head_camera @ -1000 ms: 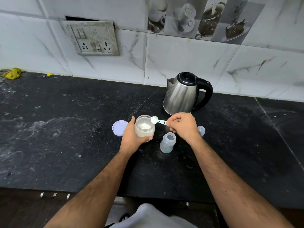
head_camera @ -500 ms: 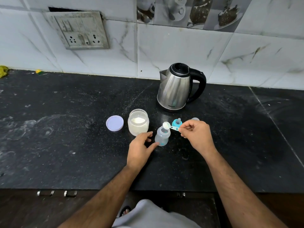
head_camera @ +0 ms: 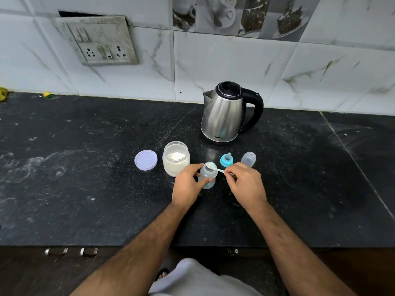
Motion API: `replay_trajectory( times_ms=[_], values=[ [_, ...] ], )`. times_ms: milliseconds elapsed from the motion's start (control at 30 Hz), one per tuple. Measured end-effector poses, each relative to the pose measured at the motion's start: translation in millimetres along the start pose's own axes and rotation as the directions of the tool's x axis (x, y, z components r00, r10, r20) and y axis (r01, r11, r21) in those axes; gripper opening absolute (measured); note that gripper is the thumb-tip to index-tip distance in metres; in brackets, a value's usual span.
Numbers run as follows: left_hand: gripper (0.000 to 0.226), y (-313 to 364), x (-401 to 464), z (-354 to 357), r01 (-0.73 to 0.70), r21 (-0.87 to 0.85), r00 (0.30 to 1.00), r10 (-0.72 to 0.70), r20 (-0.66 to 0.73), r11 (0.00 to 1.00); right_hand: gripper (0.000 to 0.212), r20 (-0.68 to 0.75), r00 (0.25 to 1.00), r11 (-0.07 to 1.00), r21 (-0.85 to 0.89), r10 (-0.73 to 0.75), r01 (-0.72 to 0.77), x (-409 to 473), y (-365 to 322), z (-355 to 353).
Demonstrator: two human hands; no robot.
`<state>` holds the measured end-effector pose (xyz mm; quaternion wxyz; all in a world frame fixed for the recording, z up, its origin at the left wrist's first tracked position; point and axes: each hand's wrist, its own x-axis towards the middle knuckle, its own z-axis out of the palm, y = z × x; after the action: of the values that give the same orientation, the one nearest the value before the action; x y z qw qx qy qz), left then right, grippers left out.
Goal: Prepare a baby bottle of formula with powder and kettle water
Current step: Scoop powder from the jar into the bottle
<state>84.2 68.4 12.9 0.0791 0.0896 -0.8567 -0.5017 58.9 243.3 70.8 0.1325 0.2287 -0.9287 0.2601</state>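
A small clear baby bottle (head_camera: 207,176) stands open on the black counter, and my left hand (head_camera: 187,184) grips its side. My right hand (head_camera: 245,183) pinches the handle of a small scoop (head_camera: 213,167), whose bowl is tipped over the bottle's mouth. The open jar of white formula powder (head_camera: 176,158) stands just left of the bottle. Its lilac lid (head_camera: 146,160) lies flat further left. Behind the bottle sit the teal nipple ring (head_camera: 226,160) and the clear bottle cap (head_camera: 248,159). A steel kettle (head_camera: 224,114) with a black handle stands at the back.
A wall socket panel (head_camera: 100,42) is mounted on the tiled wall at the upper left. Small yellow scraps (head_camera: 46,94) lie at the counter's far left back edge. The counter's front edge (head_camera: 106,245) runs above dark cabinet doors.
My left hand left the powder jar and took hold of the bottle. My right hand carried the scoop from above the jar to the bottle's mouth and tipped it.
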Motion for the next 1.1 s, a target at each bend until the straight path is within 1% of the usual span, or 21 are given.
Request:
replay_trajectory(
  times_ms=[200, 367, 433, 500, 633, 733, 800, 867, 967, 1033, 1100],
  values=[
    [0.047, -0.9, 1.2, 1.8, 0.005, -0.012, 1.000, -0.005, -0.003, 1.000, 0.008, -0.047, 0.995, 0.995, -0.035, -0.090, 0.089, -7.8, 6.4, 9.2],
    [0.048, -1.6, 1.1, 2.4, 0.019, -0.019, 1.000, -0.019, -0.003, 1.000, 0.008, -0.071, 0.992, 0.994, -0.031, -0.108, 0.106, -10.6, 6.8, 11.3],
    [0.049, -1.2, 0.7, 1.8, 0.023, -0.023, 1.000, -0.023, -0.001, 0.999, 0.008, -0.080, 0.995, 0.998, 0.005, -0.062, 0.063, -10.7, 4.5, 10.7],
    [0.050, -0.8, 0.6, 1.0, 0.028, -0.027, 1.000, -0.028, -0.001, 0.999, 0.007, -0.095, 0.995, 0.998, 0.055, 0.015, -0.010, -9.6, 4.1, 10.3],
    [0.054, -0.5, -1.7, -2.0, 0.048, -0.034, 0.999, -0.049, -0.019, 0.998, 0.007, -0.121, 0.984, 0.979, 0.170, 0.134, -0.113, -5.7, 3.3, 8.3],
    [0.051, -4.9, -5.2, -5.9, 0.061, -0.054, 0.996, -0.065, -0.067, 0.997, 0.009, -0.127, 0.961, 0.939, 0.280, 0.244, -0.201, -1.7, 0.5, 5.3],
    [0.050, -9.2, -7.2, -10.0, 0.071, -0.065, 0.992, -0.077, -0.104, 0.995, 0.009, -0.108, 0.954, 0.925, 0.295, 0.281, -0.239, 0.2, 0.7, 3.6],
    [0.049, -12.1, -8.3, -13.5, 0.080, -0.074, 0.991, -0.088, -0.104, 0.994, 0.008, -0.104, 0.968, 0.949, 0.245, 0.228, -0.197, -0.7, 2.7, 2.4],
    [0.051, -12.1, -9.1, -15.7, 0.087, -0.074, 0.993, -0.093, -0.077, 0.993, 0.008, -0.098, 0.995, 0.994, 0.104, 0.030, -0.020, -4.8, 3.8, 3.0],
    [0.053, -10.5, -9.2, -14.7, 0.081, -0.058, 0.995, -0.085, -0.058, 0.995, 0.010, -0.070, 0.994, 0.996, 0.027, -0.078, 0.080, -7.3, 2.8, 5.5],
    [0.053, -8.7, -9.2, -13.1, 0.070, -0.049, 0.997, -0.072, -0.040, 0.996, 0.010, -0.071, 0.991, 0.993, -0.009, -0.114, 0.114, -8.6, 0.7, 8.1]
  ],
)
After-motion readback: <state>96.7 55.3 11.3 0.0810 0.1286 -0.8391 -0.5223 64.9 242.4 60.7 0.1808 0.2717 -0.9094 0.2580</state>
